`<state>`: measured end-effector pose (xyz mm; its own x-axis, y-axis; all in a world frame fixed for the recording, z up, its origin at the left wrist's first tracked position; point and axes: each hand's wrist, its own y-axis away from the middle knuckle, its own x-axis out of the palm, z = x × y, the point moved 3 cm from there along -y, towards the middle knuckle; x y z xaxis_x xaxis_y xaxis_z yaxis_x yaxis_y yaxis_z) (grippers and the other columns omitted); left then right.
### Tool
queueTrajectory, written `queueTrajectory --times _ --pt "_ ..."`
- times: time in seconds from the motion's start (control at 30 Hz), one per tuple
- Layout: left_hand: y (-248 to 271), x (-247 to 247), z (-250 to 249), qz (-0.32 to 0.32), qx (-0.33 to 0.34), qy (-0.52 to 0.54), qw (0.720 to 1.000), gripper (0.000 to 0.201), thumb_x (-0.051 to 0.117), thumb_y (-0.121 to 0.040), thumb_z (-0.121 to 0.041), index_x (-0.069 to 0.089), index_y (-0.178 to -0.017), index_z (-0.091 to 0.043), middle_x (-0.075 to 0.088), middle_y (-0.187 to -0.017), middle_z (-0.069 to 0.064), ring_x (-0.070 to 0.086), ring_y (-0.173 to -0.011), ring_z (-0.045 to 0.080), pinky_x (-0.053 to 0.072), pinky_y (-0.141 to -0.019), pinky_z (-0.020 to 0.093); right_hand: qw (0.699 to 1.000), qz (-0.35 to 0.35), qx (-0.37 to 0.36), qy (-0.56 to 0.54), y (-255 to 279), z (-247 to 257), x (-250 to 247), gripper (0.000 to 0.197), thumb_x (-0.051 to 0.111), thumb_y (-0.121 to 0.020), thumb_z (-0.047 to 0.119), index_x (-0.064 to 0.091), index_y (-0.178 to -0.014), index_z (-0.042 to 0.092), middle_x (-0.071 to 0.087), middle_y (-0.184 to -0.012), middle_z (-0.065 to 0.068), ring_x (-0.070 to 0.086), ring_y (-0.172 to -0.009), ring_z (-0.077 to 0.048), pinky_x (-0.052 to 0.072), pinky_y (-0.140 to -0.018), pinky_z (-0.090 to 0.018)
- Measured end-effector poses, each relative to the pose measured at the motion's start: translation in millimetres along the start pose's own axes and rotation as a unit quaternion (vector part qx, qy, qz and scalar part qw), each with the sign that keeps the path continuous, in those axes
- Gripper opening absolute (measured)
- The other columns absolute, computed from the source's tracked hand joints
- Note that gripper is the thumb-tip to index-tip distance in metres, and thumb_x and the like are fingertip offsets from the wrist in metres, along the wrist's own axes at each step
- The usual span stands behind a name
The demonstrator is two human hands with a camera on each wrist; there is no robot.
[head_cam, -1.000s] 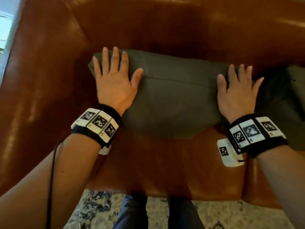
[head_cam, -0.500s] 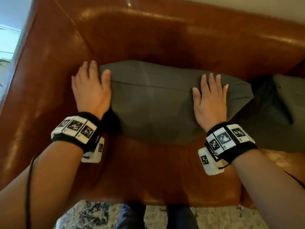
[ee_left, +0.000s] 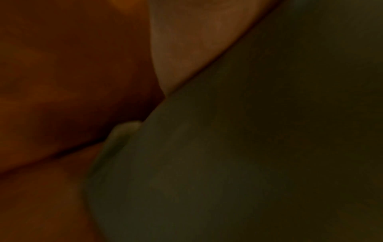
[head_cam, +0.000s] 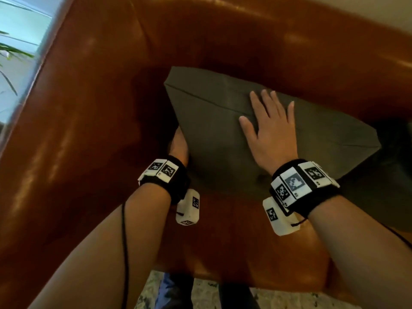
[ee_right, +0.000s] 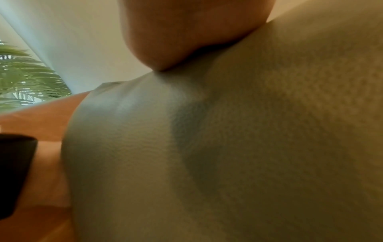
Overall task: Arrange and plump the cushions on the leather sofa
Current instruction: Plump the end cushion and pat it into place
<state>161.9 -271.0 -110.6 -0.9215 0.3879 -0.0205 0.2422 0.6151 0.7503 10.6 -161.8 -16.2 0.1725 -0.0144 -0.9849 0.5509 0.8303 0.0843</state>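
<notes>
A grey-green cushion [head_cam: 223, 130] lies tilted in the corner of the brown leather sofa [head_cam: 100, 119], its left corner raised toward the backrest. My right hand [head_cam: 269, 128] lies flat on the cushion's top face with fingers spread; the right wrist view has the palm [ee_right: 186, 32] pressed into the fabric [ee_right: 248, 147]. My left hand [head_cam: 179, 143] is tucked under the cushion's left edge, its fingers hidden by the fabric. In the dark left wrist view the hand's heel [ee_left: 186, 41] sits between cushion [ee_left: 248, 147] and leather [ee_left: 62, 81].
A second dark cushion [head_cam: 390, 197] lies on the seat to the right, partly under the first. The sofa arm rises on the left, with a green plant [head_cam: 13, 52] beyond it. A patterned rug [head_cam: 200, 295] and my legs [head_cam: 176, 293] are below the seat edge.
My left hand has slid from the cushion's left side to beneath its left edge. The right hand has shifted toward the cushion's middle, and the cushion has turned and tipped up on the left.
</notes>
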Motion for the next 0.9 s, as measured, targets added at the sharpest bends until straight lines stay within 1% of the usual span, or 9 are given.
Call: queueTrajectory --times 0.1,0.23,0.33,0.47,0.6,0.7,0.77,0.83,0.9 --pt "-38.6 -1.3 37.1 0.017 -0.003 -0.020 1.000 0.040 0.034 -0.099 -0.037 0.058 -0.123 -0.017 0.053 -0.138 0.011 0.048 -0.128 0.031 0.036 -0.112 0.046 1.000 -0.013 -0.004 -0.011 7.5 -4.1 6.2 0.062 0.022 -0.100 0.054 0.025 -0.153 0.023 0.024 -0.160 -0.005 0.012 -0.150 -0.020 -0.002 -0.121 -0.045" --pt "-52.0 -13.7 65.5 -0.025 -0.078 0.006 0.997 0.046 0.045 -0.095 -0.054 0.062 -0.124 -0.023 0.063 -0.122 0.001 0.057 -0.110 0.024 0.043 -0.103 0.047 0.999 -0.034 -0.003 -0.033 12.7 -7.9 8.6 0.063 0.023 -0.099 0.055 0.027 -0.152 0.022 0.027 -0.159 -0.006 0.015 -0.150 -0.021 -0.003 -0.120 -0.043" --pt "-39.3 -25.0 79.9 -0.020 -0.080 -0.039 0.996 0.046 0.039 -0.100 -0.048 0.054 -0.132 -0.018 0.056 -0.128 0.001 0.052 -0.117 0.023 0.040 -0.106 0.044 0.998 -0.038 -0.005 -0.045 18.1 -14.6 7.5 0.063 0.023 -0.099 0.055 0.028 -0.152 0.022 0.028 -0.159 -0.005 0.015 -0.149 -0.020 -0.002 -0.121 -0.044" --pt "-52.1 -47.9 87.0 -0.143 -0.041 -0.217 0.965 0.034 0.044 -0.098 -0.030 0.065 -0.106 -0.005 0.064 -0.116 0.023 0.059 -0.106 0.041 0.051 -0.090 0.044 0.998 -0.043 0.002 -0.052 22.2 -22.0 4.8 0.064 0.021 -0.098 0.055 0.028 -0.152 0.022 0.028 -0.159 -0.005 0.015 -0.149 -0.020 -0.001 -0.121 -0.044" --pt "-58.1 -40.5 80.9 -0.144 -0.116 -0.288 0.940 0.044 0.047 -0.099 -0.031 0.054 -0.128 0.001 0.054 -0.133 0.025 0.053 -0.119 0.042 0.045 -0.094 0.041 0.997 -0.046 -0.001 -0.055 22.9 -22.9 4.5 0.064 0.021 -0.098 0.056 0.028 -0.152 0.022 0.028 -0.158 -0.004 0.016 -0.149 -0.020 -0.001 -0.121 -0.043" --pt "-56.3 -45.8 89.7 -0.135 -0.159 -0.337 0.918 0.051 0.047 -0.099 -0.040 0.052 -0.129 0.000 0.053 -0.135 0.022 0.053 -0.120 0.040 0.045 -0.092 0.041 0.998 -0.044 0.000 -0.054 22.0 -23.6 5.0 0.064 0.022 -0.098 0.056 0.028 -0.152 0.023 0.028 -0.158 -0.004 0.016 -0.149 -0.019 -0.001 -0.121 -0.043" --pt "-56.2 -54.1 112.7 -0.138 -0.166 -0.345 0.913 0.060 0.046 -0.094 -0.055 0.060 -0.118 -0.001 0.060 -0.125 0.022 0.059 -0.111 0.040 0.048 -0.087 0.040 0.998 -0.042 0.001 -0.052 22.1 -24.8 4.7 0.064 0.021 -0.098 0.056 0.027 -0.152 0.023 0.028 -0.159 -0.004 0.015 -0.149 -0.019 -0.001 -0.121 -0.043" --pt "-57.5 -59.8 132.9 -0.145 -0.166 -0.312 0.924 0.077 0.044 -0.081 -0.075 0.066 -0.095 -0.002 0.069 -0.101 0.022 0.067 -0.091 0.040 0.055 -0.083 0.043 0.998 -0.042 -0.001 -0.055 23.3 -24.2 4.5 0.064 0.021 -0.098 0.057 0.027 -0.152 0.023 0.028 -0.159 -0.004 0.015 -0.149 -0.020 -0.001 -0.121 -0.044" --pt "-64.3 -59.0 132.6 -0.142 -0.133 -0.287 0.938 0.065 0.049 -0.085 -0.062 0.066 -0.090 0.000 0.070 -0.096 0.023 0.067 -0.086 0.039 0.056 -0.083 0.047 0.998 -0.043 0.000 -0.053 24.3 -23.7 4.5 0.065 0.020 -0.097 0.057 0.027 -0.152 0.023 0.027 -0.159 -0.004 0.015 -0.150 -0.020 -0.001 -0.121 -0.044"
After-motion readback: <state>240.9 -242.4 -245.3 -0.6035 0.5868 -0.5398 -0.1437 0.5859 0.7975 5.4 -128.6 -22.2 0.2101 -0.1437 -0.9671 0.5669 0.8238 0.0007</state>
